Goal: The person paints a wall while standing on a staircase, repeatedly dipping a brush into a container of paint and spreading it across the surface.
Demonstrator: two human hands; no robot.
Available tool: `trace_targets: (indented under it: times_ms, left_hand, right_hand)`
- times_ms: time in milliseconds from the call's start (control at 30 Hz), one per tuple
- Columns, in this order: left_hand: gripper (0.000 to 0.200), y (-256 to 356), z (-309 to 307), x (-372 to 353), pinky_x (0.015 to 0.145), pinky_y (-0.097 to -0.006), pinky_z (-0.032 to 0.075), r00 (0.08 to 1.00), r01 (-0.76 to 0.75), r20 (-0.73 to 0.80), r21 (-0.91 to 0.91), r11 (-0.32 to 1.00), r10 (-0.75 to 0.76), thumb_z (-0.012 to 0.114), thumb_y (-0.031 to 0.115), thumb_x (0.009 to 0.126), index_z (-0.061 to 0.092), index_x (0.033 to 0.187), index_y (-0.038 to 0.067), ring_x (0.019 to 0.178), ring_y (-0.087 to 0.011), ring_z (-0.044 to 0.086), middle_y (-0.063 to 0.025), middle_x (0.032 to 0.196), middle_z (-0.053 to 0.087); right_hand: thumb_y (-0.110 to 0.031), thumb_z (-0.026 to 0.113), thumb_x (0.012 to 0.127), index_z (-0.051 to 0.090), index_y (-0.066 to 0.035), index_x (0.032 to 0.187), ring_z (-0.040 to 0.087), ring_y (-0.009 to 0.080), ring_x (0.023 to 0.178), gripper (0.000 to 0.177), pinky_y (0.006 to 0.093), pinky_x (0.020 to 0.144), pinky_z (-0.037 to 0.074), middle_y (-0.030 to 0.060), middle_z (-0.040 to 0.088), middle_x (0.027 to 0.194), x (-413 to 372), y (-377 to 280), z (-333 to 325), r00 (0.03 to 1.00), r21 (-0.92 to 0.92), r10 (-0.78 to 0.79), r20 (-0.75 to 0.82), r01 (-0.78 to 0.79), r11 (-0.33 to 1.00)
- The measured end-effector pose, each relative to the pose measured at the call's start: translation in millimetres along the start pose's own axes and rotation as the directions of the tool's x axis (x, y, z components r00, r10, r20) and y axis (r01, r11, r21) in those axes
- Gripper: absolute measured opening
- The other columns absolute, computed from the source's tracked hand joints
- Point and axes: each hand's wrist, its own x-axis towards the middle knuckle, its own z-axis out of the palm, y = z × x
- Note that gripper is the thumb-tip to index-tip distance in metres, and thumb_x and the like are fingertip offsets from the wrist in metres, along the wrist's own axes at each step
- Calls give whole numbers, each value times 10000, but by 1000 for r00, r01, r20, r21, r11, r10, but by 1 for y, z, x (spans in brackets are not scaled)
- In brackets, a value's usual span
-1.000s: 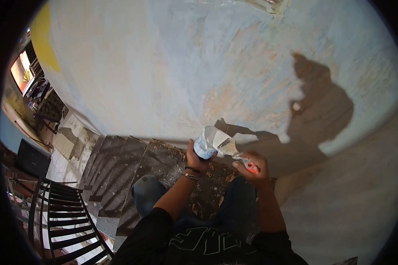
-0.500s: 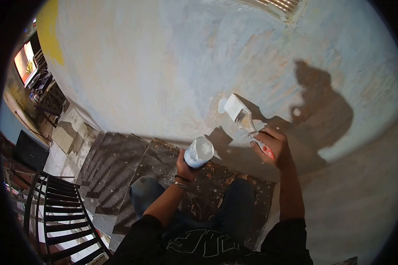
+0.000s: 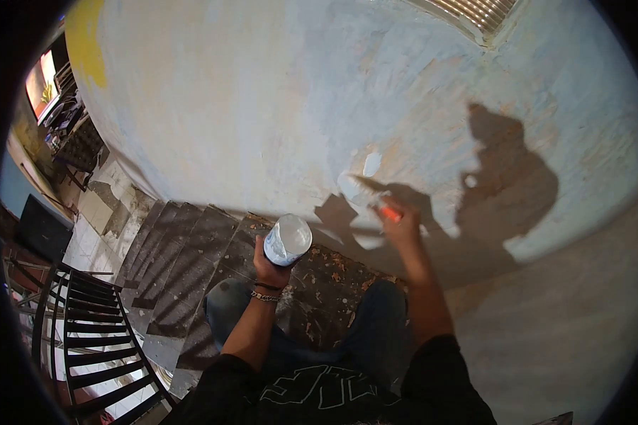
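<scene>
My left hand (image 3: 267, 268) grips a small round container of white filler (image 3: 288, 239), held out over the stairs with its open top facing up. My right hand (image 3: 400, 225) holds a putty knife (image 3: 373, 193) by its orange handle, and the blade is pressed flat against the pale, patchy wall (image 3: 262, 106). A fresh white smear (image 3: 371, 163) sits on the wall just above the blade. Shadows of my arm and head fall on the wall to the right.
I stand on dark, debris-strewn stair treads (image 3: 191, 262) that run down to the left. A black metal railing (image 3: 92, 340) curves at lower left. A lit screen (image 3: 39, 85) and furniture lie far left. A vent grille (image 3: 475, 10) is at the top.
My right hand carried the putty knife from the container up to the wall and pressed the blade flat, leaving white filler. My left hand lowered the container slightly and moved it left.
</scene>
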Motion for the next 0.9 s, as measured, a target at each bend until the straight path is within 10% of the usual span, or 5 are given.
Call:
trace_targets:
  times_ms: [133, 200, 467, 667, 900]
  left_hand:
    - [623, 4, 4, -6, 996, -506, 445, 1000, 0, 8, 8, 1000, -1, 298, 568, 993, 520, 1337, 98, 1211, -299, 557, -83, 1310, 583]
    - [623, 6, 4, -5, 996, -506, 445, 1000, -9, 16, -5, 1000, 9, 296, 566, 995, 518, 1338, 96, 1213, -299, 555, -84, 1309, 583]
    - [666, 22, -9, 0, 1020, -495, 396, 995, -98, 22, -8, 995, 98, 329, 618, 959, 481, 1400, 143, 1249, -307, 514, -62, 1376, 536]
    - [642, 31, -1, -10, 1010, -515, 426, 995, -76, -63, -37, 996, 73, 304, 587, 984, 505, 1361, 107, 1232, -303, 535, -81, 1337, 564]
    - [653, 39, 2, -18, 1021, -513, 414, 989, -119, -94, -55, 991, 113, 310, 600, 977, 494, 1372, 114, 1240, -309, 528, -82, 1349, 555]
  right_hand:
    - [-26, 783, 763, 678, -4, 873, 664, 244, 650, 153, 322, 570, 506, 151, 660, 739, 73, -65, -62, 710, -410, -704, -9, 640, 650]
    - [-1, 774, 765, 659, 5, 842, 659, 241, 630, 139, 322, 571, 514, 117, 659, 716, 78, -118, -89, 904, -319, -427, -4, 404, 857]
    - [-126, 821, 736, 693, 5, 935, 689, 305, 723, 270, 332, 643, 549, 172, 700, 855, -7, -13, 16, 974, -86, -142, 174, 159, 984]
    - [-198, 848, 720, 697, -39, 859, 617, 359, 684, 260, 406, 626, 506, 168, 651, 765, 71, -53, 5, 900, -256, -434, -34, 411, 875]
    - [-89, 807, 774, 663, 0, 882, 640, 225, 623, 201, 324, 598, 531, 120, 673, 742, 46, -73, -34, 953, -72, -299, -40, 296, 953]
